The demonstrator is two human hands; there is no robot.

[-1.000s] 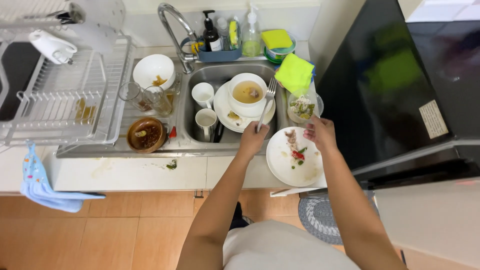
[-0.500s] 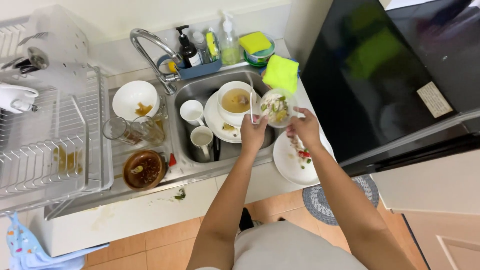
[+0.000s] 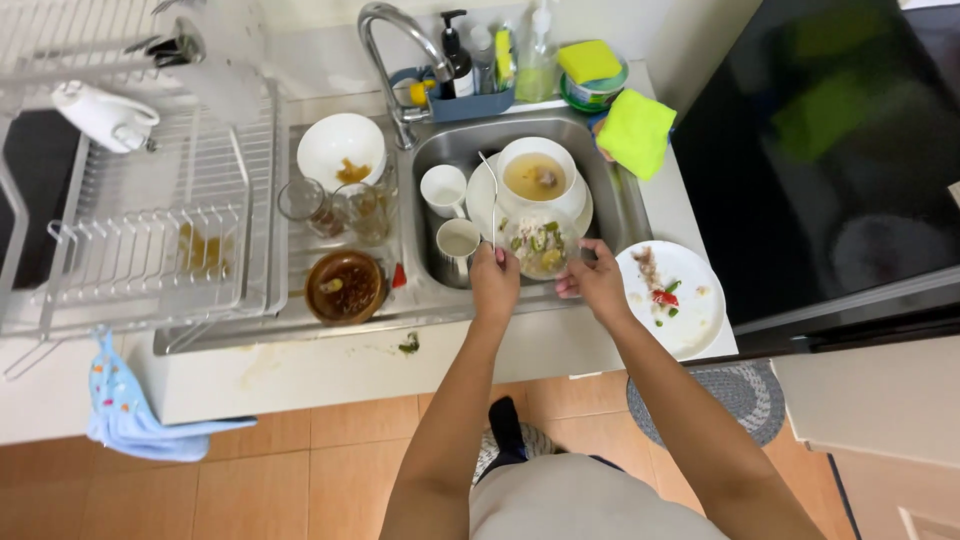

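Counted: two white ceramic mugs (image 3: 443,188) (image 3: 457,243); two clear drinking glasses (image 3: 302,200) (image 3: 365,208); one brown round bowl (image 3: 345,287); one white flat plate (image 3: 680,300).

Both arms are bare all the way up, no sleeves, no watch or rings that I can spot on the left hand (image 3: 494,281) or right hand (image 3: 597,283). Light grey top, dark sock below.

So we've got a small clear glass bowl (image 3: 537,245) held level over the front of the sink, with food scraps inside: pale bits plus some green and yellow pieces. There's also a metal fork (image 3: 492,195), held nearly upright, tines up, just at the bowl's left rim.
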